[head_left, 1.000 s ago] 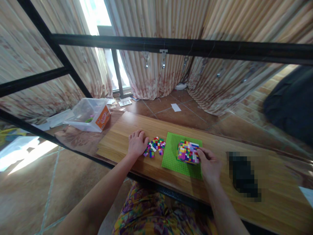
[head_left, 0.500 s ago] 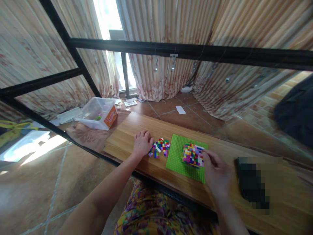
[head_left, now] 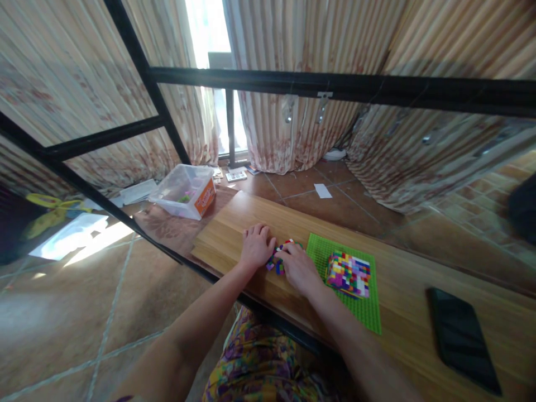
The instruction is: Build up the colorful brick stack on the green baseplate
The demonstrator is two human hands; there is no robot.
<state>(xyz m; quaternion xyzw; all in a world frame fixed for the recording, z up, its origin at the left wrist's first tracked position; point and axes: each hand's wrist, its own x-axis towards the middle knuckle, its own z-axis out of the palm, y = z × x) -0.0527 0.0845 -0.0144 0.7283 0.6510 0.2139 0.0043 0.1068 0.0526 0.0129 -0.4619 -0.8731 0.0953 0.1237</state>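
On the table (head_left: 226, 229), left fingers (head_left: 258, 230) lie loose, right fingers (head_left: 287, 253) half-hide bricks (head_left: 280, 268) — any grip there unclear.

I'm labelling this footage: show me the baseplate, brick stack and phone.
Baseplate (head_left: 369, 312): head view, bare part near its right edge.
Brick stack (head_left: 349, 272): head view, middle of its top.
Phone (head_left: 462, 336): head view, middle of its dark face.

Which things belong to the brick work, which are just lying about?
In use:
loose bricks, at the left hand and right hand
brick block
green baseplate

Lying about:
black phone
white paper on floor
clear bin (untouched; contents' role unclear)
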